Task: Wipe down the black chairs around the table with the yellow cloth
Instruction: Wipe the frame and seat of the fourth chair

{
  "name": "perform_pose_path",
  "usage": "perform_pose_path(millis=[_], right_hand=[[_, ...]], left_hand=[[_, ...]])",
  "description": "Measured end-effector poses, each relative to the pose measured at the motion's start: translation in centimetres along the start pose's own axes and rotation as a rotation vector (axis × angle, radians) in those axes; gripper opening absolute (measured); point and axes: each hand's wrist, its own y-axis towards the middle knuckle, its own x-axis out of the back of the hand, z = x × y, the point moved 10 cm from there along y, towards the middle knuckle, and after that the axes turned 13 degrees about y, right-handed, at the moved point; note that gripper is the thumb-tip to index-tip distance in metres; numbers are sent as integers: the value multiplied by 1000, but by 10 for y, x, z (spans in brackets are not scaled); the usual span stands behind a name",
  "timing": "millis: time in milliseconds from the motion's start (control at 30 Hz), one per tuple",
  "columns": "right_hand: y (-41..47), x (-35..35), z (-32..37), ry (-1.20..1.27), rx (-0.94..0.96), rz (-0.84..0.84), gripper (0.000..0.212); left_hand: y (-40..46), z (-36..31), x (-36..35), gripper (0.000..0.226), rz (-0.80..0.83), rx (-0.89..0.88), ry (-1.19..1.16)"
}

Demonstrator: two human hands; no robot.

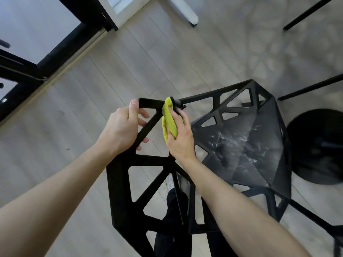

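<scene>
Yellow cloth (pixel 169 119): bunched, pressed against the top rail of the black chair (pixel 246 138) just above frame centre, at the corner where backrest meets side frame.
Right hand (pixel 181 138): closed on the cloth, thumb across it, fingers wrapped over the rail behind.
Left hand (pixel 122 130): at 9 o'clock of the cloth, gripping the same rail's end, thumb on top, fingers curled beneath.
Black chair: open triangular lattice back and sides; solid faceted seat at 3 o'clock of the hands, streaked with pale dusty smears.
Round black base (pixel 317 145): at 3 o'clock, just beyond the seat, on the floor.
Thin black legs (pixel 308 13): at 1 and 2 o'clock, belonging to other furniture.
White object (pixel 185 10): at 12 o'clock, blurred.
Black-framed glass (pixel 37 34): at 10 o'clock.
Floor (pixel 148 58): pale wood planks.
</scene>
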Motion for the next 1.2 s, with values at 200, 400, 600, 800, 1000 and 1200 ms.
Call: perform_pose_path(millis=[200, 400, 600, 800, 1000, 1200], right_hand=[[-14, 54, -59, -60, -308, -84, 28], [32, 11, 31, -123, 199, -16, 71], [55, 65, -1, -348, 219, -46, 72], [48, 4, 19, -390, 272, 116, 78], [103, 119, -21, -557, 127, 44, 80], [69, 61, -6, -539, 45, 194, 101]], left_hand=[[-2, -4, -1, 63, 9, -30, 3], [2, 2, -2, 64, -8, -27, -21], [4, -2, -2, 64, -22, -32, -14], [2, 3, 0, 63, -43, -29, -26], [3, -4, 1, 64, -58, -53, 11], [4, -2, 5, 63, -109, -44, 89]])
